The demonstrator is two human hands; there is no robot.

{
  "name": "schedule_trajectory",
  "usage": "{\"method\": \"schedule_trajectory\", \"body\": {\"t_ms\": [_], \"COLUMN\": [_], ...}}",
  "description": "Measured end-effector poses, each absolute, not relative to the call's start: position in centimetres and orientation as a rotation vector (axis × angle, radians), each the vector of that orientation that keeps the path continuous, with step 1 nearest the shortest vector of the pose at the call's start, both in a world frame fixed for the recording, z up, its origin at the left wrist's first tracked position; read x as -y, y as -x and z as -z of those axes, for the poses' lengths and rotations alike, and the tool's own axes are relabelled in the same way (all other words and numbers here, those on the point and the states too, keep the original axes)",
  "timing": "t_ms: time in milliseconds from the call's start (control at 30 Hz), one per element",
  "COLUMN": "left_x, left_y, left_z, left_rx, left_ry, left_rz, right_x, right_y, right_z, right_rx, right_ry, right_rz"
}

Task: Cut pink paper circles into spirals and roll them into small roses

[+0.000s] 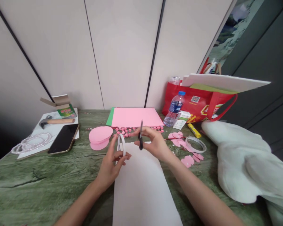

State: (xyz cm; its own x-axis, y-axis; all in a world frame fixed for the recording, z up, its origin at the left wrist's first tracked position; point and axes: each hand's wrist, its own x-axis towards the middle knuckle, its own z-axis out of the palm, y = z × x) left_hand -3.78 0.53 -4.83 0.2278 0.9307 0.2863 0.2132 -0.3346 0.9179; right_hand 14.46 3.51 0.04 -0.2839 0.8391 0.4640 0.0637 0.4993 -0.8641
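My left hand (112,166) is closed on a narrow roll of white tape (123,147), held upright between thumb and fingers. Facing it, my right hand (154,142) grips small dark scissors (141,142), their blade pointing up. A gap separates the scissors from the tape roll. Below both hands lies a long sheet of white paper (145,188), reaching to the near edge of view. Just past it are several small pink pieces (124,131), partly hidden by my hands. Pink paper ovals (100,135) lie stacked to the left of my left hand.
Left are a phone (64,138), a hammer (58,121), a beaded string (33,141) and an opened box (66,110). Pink sheets (138,116) lie behind. Right are a water bottle (175,108), red bag (191,100), glue stick (194,130), another tape roll (204,147) and a white plush object (240,160).
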Motion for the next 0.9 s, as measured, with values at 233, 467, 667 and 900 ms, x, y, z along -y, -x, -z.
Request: {"method": "schedule_trajectory", "body": {"t_ms": [233, 467, 667, 900], "left_x": [-0.6, -0.7, -0.8, -0.9], "left_y": [4.1, 4.2, 4.0, 3.9], "left_z": [6.0, 6.1, 5.6, 5.5], "left_rx": [-1.125, -1.130, -1.120, -1.051], "left_ry": [-1.954, -1.884, -1.790, -1.675], "left_rz": [-1.090, -1.079, -1.079, -0.989], "right_x": [-3.5, -3.3, -3.8, -4.8], "right_y": [-13.7, -14.3, -15.0, -17.2], "right_z": [-0.3, -0.9, -1.1, -1.3], "right_rx": [2.022, 2.017, 1.974, 2.069], "right_ry": [0.751, 0.714, 0.860, 0.993], "right_rz": [-0.627, -0.758, -0.692, -0.553]}}
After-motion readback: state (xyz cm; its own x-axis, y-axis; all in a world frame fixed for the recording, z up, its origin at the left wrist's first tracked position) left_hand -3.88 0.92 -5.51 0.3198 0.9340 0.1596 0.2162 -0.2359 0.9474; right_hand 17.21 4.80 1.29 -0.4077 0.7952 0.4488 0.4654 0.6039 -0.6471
